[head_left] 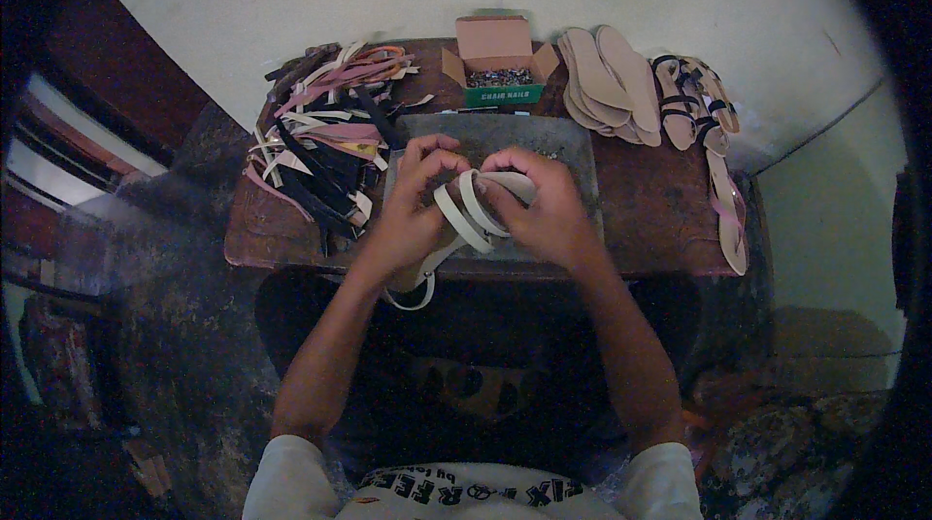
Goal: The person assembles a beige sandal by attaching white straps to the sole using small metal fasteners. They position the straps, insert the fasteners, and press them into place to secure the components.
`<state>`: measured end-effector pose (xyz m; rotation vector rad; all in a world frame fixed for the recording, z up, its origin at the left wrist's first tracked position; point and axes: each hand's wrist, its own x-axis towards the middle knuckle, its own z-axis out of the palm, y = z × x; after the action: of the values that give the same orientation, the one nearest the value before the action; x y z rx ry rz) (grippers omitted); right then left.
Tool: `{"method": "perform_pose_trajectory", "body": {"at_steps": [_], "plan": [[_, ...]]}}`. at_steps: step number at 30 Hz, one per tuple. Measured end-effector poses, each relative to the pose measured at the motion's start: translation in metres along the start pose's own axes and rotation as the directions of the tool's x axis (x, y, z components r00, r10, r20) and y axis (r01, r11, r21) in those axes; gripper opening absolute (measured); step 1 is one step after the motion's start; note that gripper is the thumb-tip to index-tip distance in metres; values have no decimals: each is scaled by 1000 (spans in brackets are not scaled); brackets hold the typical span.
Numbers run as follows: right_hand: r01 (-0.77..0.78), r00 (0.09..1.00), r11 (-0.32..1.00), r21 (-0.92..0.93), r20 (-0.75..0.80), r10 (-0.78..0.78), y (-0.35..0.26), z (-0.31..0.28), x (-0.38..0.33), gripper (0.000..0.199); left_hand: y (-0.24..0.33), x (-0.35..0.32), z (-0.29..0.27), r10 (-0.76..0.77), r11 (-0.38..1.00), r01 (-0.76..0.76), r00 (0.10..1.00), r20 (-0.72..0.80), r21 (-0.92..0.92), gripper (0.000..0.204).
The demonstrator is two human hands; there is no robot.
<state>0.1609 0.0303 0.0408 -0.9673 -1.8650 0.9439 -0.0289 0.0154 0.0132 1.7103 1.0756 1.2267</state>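
Note:
Between my two hands is a sandal with white straps (462, 222), held above the grey work slab (444, 130). My left hand (413, 204) closes on its left side, thumb and fingers bent toward the straps. On the other side, my right hand (544, 204) pinches the straps near the toe end, its thumb pressed against them. The pale sole shows partly under the right fingers, while much of it is hidden. A thin white back strap (417, 301) hangs in a loop below my left hand, past the table's near edge.
Many loose straps in black, pink and white (325, 146) lie heaped at the left. An open green box of small nails (502, 88) stands at the back. To the right are stacked beige soles (614, 83), black-strapped sandals (684, 102) and a pink-strapped sandal (726, 214) on the wooden table (641, 200).

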Motion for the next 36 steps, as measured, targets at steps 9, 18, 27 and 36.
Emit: {"method": "perform_pose_trajectory", "body": {"at_steps": [9,18,27,36], "plan": [[-24,998,999,21,53,23,2,-5,0,17,1,0,1,0,990,0,1000,4,138,22],[72,997,997,-25,-26,-73,-3,-1,-1,16,2,-1,1,-20,999,20,1000,8,-25,19],[140,990,990,-8,16,-139,-3,-6,1,12,6,0,1,51,995,-48,998,-27,91,19],[-29,994,995,91,-98,38,6,-7,2,22,4,6,-4,200,970,-172,966,-164,172,29]]}}
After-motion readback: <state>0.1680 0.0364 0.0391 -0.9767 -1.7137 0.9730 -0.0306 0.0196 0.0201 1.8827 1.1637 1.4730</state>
